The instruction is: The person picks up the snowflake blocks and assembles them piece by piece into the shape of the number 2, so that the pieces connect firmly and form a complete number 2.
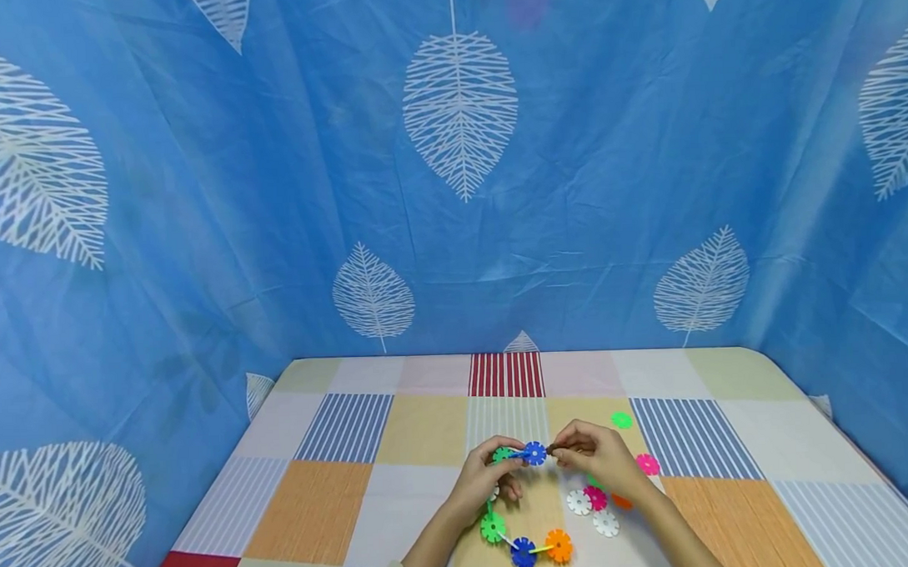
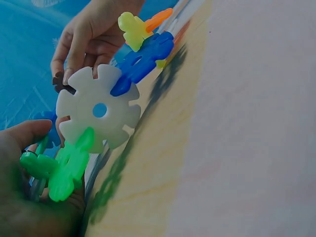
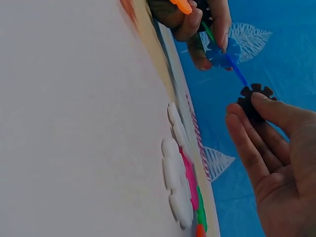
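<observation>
My left hand (image 1: 479, 483) grips a chain of notched plastic discs near its upper end, around a green disc (image 1: 502, 454) and a light blue one. At that end a blue disc (image 1: 535, 453) faces up between my hands. With thumb and fingertips, my right hand (image 1: 606, 460) pinches a dark disc (image 3: 253, 104), whose edge meets the blue disc in the right wrist view. Below my left hand the chain curves through a white disc (image 2: 81, 106), a green disc (image 1: 493, 527), a dark blue disc (image 1: 523, 555) and an orange disc (image 1: 558, 546).
Loose discs lie around my right forearm: a white disc (image 1: 606, 523), another white disc (image 1: 578, 503) and a pink disc (image 1: 595, 498) among them. Farther out are a green disc (image 1: 621, 420) and a pink disc (image 1: 648, 464). A patchwork cloth (image 1: 421, 426) covers the table; blue curtains (image 1: 571, 188) surround it.
</observation>
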The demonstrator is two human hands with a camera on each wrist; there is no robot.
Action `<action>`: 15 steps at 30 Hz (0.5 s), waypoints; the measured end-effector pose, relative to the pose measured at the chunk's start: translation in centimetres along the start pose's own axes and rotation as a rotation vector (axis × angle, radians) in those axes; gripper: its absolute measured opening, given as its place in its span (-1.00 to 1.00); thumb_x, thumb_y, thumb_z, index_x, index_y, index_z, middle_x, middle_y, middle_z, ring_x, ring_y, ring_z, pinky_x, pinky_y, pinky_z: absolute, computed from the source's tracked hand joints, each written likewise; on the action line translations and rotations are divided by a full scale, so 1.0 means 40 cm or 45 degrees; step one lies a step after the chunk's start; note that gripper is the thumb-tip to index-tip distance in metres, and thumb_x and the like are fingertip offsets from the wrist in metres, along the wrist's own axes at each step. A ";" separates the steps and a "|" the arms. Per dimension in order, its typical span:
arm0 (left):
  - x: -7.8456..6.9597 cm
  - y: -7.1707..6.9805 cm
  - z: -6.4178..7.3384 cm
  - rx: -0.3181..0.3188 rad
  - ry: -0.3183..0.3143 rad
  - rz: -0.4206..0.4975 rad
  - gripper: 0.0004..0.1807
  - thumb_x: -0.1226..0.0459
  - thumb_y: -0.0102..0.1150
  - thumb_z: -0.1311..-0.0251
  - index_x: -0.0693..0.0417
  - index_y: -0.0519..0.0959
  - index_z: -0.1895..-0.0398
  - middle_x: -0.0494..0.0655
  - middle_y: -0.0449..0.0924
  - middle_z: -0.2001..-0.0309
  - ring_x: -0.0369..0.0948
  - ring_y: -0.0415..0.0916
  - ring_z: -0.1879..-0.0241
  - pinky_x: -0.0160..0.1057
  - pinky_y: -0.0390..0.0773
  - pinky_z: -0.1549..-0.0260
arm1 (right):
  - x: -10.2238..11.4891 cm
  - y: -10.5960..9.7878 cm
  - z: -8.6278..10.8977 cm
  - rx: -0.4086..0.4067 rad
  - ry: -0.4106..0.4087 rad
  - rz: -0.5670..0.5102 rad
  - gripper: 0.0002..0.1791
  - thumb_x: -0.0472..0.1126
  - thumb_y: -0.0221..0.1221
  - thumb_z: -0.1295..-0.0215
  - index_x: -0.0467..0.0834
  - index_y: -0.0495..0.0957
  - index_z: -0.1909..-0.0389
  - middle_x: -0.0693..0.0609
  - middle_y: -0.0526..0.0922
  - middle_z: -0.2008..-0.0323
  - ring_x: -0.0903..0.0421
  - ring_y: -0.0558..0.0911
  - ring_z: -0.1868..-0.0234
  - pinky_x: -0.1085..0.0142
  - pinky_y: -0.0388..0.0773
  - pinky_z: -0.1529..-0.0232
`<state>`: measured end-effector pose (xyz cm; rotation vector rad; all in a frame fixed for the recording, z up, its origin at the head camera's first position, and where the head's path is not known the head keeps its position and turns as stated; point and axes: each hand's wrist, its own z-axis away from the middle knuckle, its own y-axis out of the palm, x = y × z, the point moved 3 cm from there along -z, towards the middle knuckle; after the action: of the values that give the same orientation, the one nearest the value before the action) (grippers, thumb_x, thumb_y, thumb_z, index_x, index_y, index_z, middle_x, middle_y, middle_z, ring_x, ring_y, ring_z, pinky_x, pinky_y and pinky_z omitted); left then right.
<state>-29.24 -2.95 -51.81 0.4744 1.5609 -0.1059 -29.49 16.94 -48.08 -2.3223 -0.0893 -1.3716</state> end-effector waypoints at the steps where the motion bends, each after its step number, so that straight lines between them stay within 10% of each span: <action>1: 0.000 0.001 0.000 0.002 -0.001 0.003 -0.70 0.39 0.11 -0.17 0.31 0.47 0.02 0.38 0.55 0.24 -0.28 0.48 0.73 -0.41 0.51 0.73 | -0.001 0.000 0.001 0.003 0.006 -0.014 -0.92 -0.36 0.19 -0.18 -0.26 0.53 0.30 -0.11 0.65 0.37 0.06 0.66 0.41 0.22 0.62 0.41; 15: -0.005 0.004 0.007 0.077 0.046 -0.140 -0.65 0.29 0.15 -0.20 0.18 0.53 -0.06 0.41 0.54 0.40 -0.28 0.47 0.73 -0.40 0.51 0.73 | 0.035 0.031 0.001 0.047 -0.015 -0.054 -0.95 -0.53 0.12 -0.15 -0.37 0.51 0.39 -0.26 0.62 0.38 -0.10 0.66 0.38 0.20 0.62 0.35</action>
<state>-28.94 -2.96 -51.59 0.4396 1.6230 -0.2305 -28.41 15.60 -47.35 -2.3107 -0.1669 -1.3652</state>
